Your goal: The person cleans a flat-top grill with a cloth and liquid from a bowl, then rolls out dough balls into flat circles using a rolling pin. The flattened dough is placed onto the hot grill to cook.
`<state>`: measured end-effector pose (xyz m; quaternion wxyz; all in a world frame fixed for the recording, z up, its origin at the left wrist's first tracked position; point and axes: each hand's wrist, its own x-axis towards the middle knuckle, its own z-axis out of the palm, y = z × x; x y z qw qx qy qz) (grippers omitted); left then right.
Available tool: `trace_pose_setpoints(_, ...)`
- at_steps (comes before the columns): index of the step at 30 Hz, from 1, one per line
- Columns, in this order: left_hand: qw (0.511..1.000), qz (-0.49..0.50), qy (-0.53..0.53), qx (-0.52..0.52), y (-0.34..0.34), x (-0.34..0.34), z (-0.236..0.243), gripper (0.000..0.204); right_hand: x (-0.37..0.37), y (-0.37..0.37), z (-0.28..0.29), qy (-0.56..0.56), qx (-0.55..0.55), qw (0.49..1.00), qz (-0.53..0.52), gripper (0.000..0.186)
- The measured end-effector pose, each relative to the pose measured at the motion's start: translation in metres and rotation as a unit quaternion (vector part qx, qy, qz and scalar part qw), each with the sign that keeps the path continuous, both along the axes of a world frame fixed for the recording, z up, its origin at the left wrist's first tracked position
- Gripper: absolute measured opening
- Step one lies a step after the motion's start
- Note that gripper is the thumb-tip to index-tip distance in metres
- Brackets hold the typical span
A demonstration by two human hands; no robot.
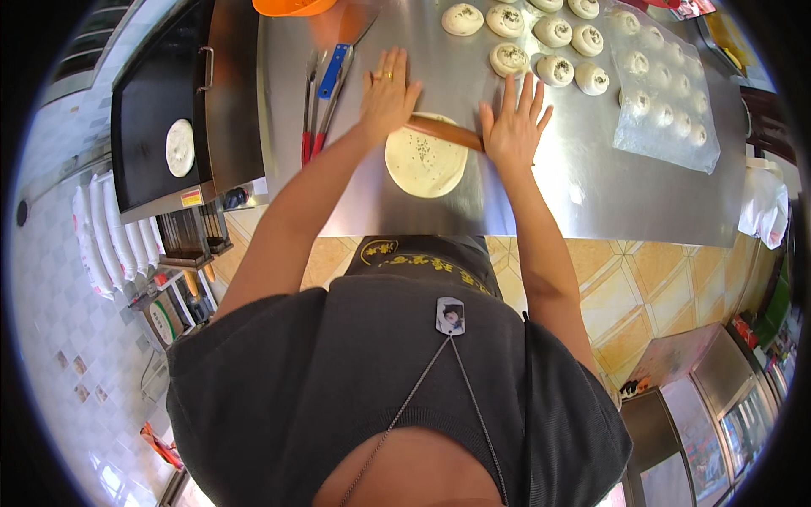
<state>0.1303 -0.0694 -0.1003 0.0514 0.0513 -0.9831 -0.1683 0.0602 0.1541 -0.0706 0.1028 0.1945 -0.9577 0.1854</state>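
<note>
A round flattened dough disc [422, 169] with dark specks lies on the steel table under a wooden rolling pin [443, 131]. My left hand [387, 101] rests on the pin's left end, fingers stretched out. My right hand [513, 131] is at the pin's right end, fingers spread flat and open; that end is hidden under it. Left of my left hand lie red-handled tongs [309, 135] and a scraper with a blue handle [336, 68]. Beyond my right hand sit several coiled, speckled dough rounds [554, 72].
A steel table [625, 203] spans ahead, with plastic-covered dough rounds [667, 135] at right and an orange bowl [291, 7] at back left. A dark griddle [152, 101] holding a flat dough piece [179, 148] stands left. A white bag [760, 203] is beside the table's right edge.
</note>
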Motion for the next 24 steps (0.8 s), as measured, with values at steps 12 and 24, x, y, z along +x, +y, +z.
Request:
trace_pose_setpoints(12,1.0,-0.012,0.018,0.009,-0.015,-0.033,0.001,0.073,0.008,-0.002,-0.006,-0.029,-0.008,0.999,-0.035,0.064)
trace_pose_setpoints(24,0.997,-0.066,0.003,0.026,-0.007,0.001,0.004,0.072,0.044,0.014,-0.006,-0.085,0.035,0.994,0.056,0.063)
